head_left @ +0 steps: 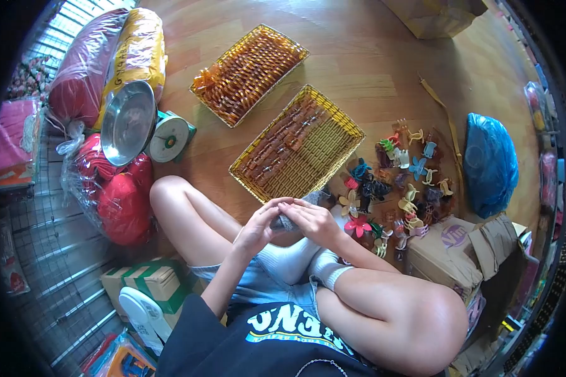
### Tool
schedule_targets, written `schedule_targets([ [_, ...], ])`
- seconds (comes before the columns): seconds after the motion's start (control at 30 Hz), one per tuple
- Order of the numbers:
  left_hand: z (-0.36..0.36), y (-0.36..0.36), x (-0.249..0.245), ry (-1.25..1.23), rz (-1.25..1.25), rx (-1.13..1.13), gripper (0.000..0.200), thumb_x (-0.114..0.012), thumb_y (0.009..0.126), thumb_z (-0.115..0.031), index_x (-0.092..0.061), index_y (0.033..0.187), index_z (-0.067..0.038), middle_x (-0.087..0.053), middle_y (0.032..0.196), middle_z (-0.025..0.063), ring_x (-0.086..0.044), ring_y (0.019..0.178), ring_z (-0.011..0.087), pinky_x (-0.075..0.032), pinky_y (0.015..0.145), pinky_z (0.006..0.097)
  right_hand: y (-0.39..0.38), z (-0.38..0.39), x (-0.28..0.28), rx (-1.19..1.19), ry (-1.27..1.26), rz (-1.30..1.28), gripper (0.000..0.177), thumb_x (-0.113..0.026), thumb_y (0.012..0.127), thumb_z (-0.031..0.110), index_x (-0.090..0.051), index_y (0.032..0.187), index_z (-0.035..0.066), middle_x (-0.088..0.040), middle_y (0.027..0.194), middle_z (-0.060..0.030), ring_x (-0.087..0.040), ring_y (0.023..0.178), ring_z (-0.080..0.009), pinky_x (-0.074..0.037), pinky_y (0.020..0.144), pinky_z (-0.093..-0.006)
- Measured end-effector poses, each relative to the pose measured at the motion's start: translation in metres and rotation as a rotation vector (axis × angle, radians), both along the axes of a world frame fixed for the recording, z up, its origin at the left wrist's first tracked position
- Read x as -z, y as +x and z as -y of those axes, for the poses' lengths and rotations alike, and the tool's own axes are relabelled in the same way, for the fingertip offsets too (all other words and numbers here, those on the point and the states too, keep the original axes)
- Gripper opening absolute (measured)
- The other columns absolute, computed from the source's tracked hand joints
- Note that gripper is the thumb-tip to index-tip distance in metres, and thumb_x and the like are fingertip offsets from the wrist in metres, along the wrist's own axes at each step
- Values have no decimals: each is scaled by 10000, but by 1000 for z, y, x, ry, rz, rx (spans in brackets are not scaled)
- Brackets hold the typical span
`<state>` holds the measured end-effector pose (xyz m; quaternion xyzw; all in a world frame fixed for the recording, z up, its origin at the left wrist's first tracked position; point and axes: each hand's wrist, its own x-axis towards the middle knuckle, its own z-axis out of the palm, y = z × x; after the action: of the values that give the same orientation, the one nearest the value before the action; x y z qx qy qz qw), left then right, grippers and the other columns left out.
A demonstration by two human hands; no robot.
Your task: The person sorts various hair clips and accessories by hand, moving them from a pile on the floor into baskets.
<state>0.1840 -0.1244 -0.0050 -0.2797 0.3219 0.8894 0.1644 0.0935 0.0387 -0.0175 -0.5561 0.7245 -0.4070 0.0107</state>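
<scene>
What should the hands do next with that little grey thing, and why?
Probably lay the small grey piece, pinched between left hand and right hand, into the nearer yellow wicker basket: brown hair clips line only one side, and the rest looks bare.

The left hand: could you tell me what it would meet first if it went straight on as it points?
Most likely the right hand, which the left hand seems to touch at the fingertips. Beyond that lies the near basket holding brown clips, though depth is hard to judge.
</scene>
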Motion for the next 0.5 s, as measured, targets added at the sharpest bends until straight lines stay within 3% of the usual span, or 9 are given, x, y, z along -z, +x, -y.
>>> schedule_targets([
  [0.13, 1, -3, 8, 67, -5, -112, 346, -471, 956, -205, -488, 1273, -68, -561, 1193, 64, -554, 1104, 169, -469, 960, 378, 0, 2, -2, -9, 42, -8, 493, -527, 802, 27, -473, 1288, -41, -620, 1173, -170, -617, 1089, -267, -481, 976, -410],
  [0.17, 3, -3, 10, 65, -4, -120, 346, -471, 956, -205, -488, 1273, -68, -561, 1193, 64, -554, 1104, 169, -469, 960, 378, 1, 1, 2, -4, 37, 92, 444, -523, 806, 9, -480, 1246, -27, -577, 1229, -187, -589, 1128, -294, -472, 987, -418],
  [0.23, 9, -8, 1, 251, 51, -135, 366, -494, 941, -174, -471, 1290, -68, -556, 1199, 78, -556, 1103, 191, -459, 975, 379, 2, 2, 9, -5, 33, 191, 396, -519, 810, -8, -487, 1205, -13, -534, 1285, -203, -562, 1166, -320, -462, 998, -425],
  [0.33, 15, -7, 0, 233, 50, -101, 448, -521, 921, -155, -415, 1352, -98, -508, 1248, 88, -538, 1135, 215, -441, 987, 464, 6, 5, 11, -20, -36, 280, 322, -523, 793, -59, -470, 1102, 14, -490, 1305, -218, -540, 1164, -381, -470, 976, -435],
  [0.4, 15, -6, -4, 219, 13, -57, 510, -528, 913, -153, -373, 1398, -129, -478, 1267, 81, -518, 1161, 221, -422, 986, 540, 9, 4, 3, -22, -32, 561, 275, -545, 774, -85, -473, 1017, 21, -486, 1260, -209, -543, 1127, -396, -485, 930, -442],
  [0.5, 13, -2, -1, 301, 27, -30, 530, -527, 912, -148, -353, 1413, -127, -484, 1247, 92, -531, 1135, 223, -434, 978, 529, 1, 1, -8, 16, -142, 373, 232, -555, 775, -69, -499, 984, 14, -517, 1164, -200, -568, 1049, -356, -504, 849, -421],
])
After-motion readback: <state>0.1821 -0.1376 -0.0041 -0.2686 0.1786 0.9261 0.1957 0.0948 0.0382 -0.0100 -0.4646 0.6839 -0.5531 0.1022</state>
